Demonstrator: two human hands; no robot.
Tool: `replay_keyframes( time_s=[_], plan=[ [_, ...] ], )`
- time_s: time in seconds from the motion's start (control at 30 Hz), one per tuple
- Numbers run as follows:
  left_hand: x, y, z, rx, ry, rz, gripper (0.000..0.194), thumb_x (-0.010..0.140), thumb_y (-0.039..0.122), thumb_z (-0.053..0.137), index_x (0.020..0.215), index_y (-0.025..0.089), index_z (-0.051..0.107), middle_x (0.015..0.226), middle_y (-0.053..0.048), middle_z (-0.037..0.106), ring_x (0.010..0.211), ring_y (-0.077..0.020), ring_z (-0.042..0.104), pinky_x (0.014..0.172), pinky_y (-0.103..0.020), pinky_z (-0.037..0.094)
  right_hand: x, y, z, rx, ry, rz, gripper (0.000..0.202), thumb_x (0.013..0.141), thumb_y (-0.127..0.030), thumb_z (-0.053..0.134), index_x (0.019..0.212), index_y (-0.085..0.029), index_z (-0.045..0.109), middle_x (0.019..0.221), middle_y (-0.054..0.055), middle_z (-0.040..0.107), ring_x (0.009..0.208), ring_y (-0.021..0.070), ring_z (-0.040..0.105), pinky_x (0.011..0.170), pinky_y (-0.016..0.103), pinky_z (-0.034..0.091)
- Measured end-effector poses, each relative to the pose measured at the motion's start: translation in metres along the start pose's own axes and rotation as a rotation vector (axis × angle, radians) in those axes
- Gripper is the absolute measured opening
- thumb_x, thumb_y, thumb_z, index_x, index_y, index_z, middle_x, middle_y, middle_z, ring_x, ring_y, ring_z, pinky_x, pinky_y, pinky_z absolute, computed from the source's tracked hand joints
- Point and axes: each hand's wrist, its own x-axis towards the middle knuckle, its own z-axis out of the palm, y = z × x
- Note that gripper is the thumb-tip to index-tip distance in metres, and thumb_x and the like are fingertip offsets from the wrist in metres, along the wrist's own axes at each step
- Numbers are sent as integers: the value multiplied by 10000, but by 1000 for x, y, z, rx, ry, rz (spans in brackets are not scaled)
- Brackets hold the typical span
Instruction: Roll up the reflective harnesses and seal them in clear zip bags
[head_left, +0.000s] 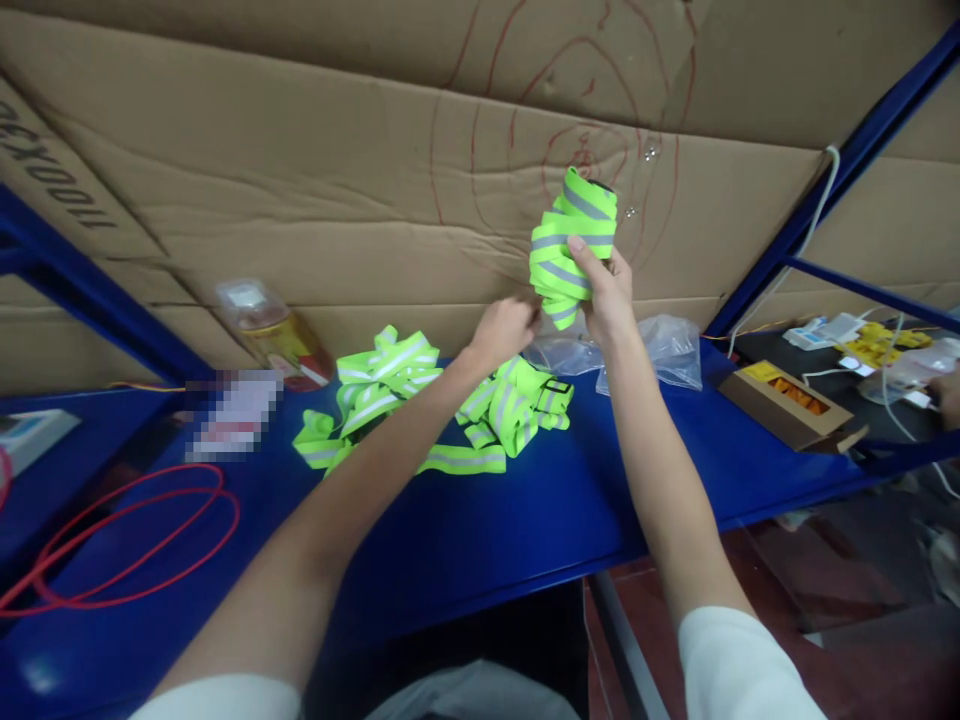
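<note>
A wall of creased brown cardboard with red hand-drawn rings stands behind the back edge of a smooth blue desk. The right hand is closed around a bundle of reflective strap, thumb across its front, raised above the desk's back edge. The left hand, fingers curled in, is near the back edge, below and beside the bundle; its fingertips are hard to make out, so whether it grips anything I cannot tell.

Loose straps lie heaped in soft loops on the desk behind its front edge, partly covered by the left forearm. Crumpled clear plastic sits at the back edge, partly behind the right arm. Toward the back left corner lean a capped bottle and a pixelated item that cannot be read; thin red cable coils near the left end. An open cardboard box with orange contents rests by the right end.

The bundle is flat fluorescent yellow-green webbing with a grey centre stripe, folded in crossing layers, a dark piece showing at its top.
</note>
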Motion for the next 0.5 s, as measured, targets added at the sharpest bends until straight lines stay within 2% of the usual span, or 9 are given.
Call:
replay_keyframes(
  time_s=[0.1, 0.17, 0.23, 0.3, 0.37, 0.43, 0.5],
  plan=[
    [-30, -32, -43, -12, 233, 53, 421, 1039, 125, 580, 1398, 135, 800, 1266, -181, 795, 1217, -344, 758, 1142, -436, 580, -2, -9, 3, 30, 12, -30, 724, 811, -819, 906, 1240, -240, 829, 1317, 127, 851, 1237, 337, 834, 1038, 510, 741],
    [-59, -57, -70, 47, 362, 76, 483, 1053, 118, 543, 1480, 158, 766, 1337, -160, 762, 1219, -309, 756, 1145, -432, 599, -5, -18, 6, 13, 10, -74, 700, 802, -805, 930, 1204, -241, 831, 1252, 103, 869, 1206, 312, 837, 1043, 483, 723],
    [-96, -79, -91, 181, 415, 120, 508, 1043, 105, 529, 1489, 192, 758, 1428, -147, 726, 1188, -269, 773, 1068, -400, 641, -14, -29, 11, 15, 13, -102, 694, 784, -786, 959, 1191, -238, 831, 1196, 83, 880, 1169, 294, 841, 1028, 454, 712],
    [-135, -97, -104, 297, 369, 187, 484, 1076, 121, 522, 1492, 207, 754, 1413, -145, 754, 1177, -259, 795, 1016, -371, 668, -31, -39, 21, 24, 1, -93, 670, 763, -744, 999, 1173, -238, 838, 1156, 69, 891, 1121, 282, 846, 1004, 434, 709],
    [-173, -110, -109, 367, 291, 286, 393, 1120, 145, 504, 1391, 190, 786, 1353, -155, 804, 1211, -277, 804, 1055, -388, 675, -58, -42, 33, 11, -50, -42, 623, 734, -683, 1043, 1118, -231, 854, 1118, 64, 902, 1064, 280, 851, 978, 425, 710],
    [-202, -119, -108, 402, 219, 351, 334, 1135, 136, 493, 1225, 190, 810, 1320, -149, 835, 1213, -276, 811, 1073, -391, 678, -90, -37, 45, -3, -162, 68, 562, 723, -620, 1067, 1063, -215, 877, 1102, 73, 912, 1017, 284, 854, 952, 418, 709],
    [-220, -124, -104, 424, 150, 378, 328, 1123, 105, 494, 1121, 205, 806, 1320, -126, 846, 1188, -258, 818, 1048, -374, 683, -120, -26, 56, 24, -262, 228, 536, 738, -582, 1061, 1078, -203, 895, 1109, 84, 917, 983, 286, 857, 920, 415, 707]
  ],
)
